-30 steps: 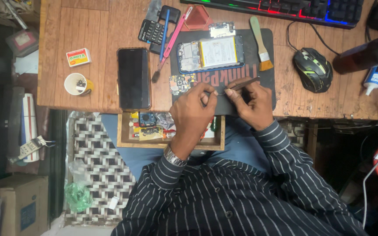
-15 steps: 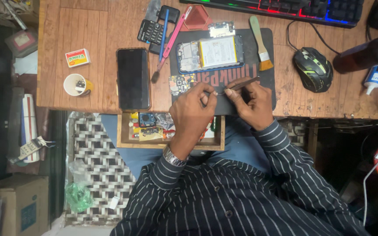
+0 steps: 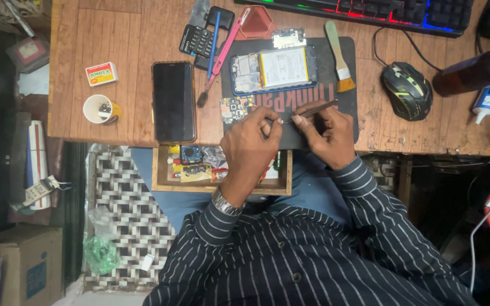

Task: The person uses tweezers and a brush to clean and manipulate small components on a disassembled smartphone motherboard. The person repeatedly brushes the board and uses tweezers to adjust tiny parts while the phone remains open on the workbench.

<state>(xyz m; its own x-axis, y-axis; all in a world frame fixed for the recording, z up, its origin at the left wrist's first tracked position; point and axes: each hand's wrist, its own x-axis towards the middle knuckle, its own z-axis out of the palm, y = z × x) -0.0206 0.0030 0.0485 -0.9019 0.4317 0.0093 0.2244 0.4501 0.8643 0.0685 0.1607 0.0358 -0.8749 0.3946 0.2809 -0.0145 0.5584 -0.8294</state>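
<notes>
Already opened phone [image 3: 273, 69] (back off, battery showing) lies on black mat [image 3: 347, 107]; circuit board [image 3: 235, 107] out beside it. Right hand [image 3: 327, 130] pinches tweezers [image 3: 312, 110]; left hand [image 3: 252, 141] fingers pinched on something too small to identify. Reassembly looks undone.

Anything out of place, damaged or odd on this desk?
Nothing spilled or broken. The opened phone lies on the black mat with its back off, insides showing, and a loose circuit board beside it. Both hands, left hand and right hand, meet over the mat, the right holding a thin tool.
</notes>
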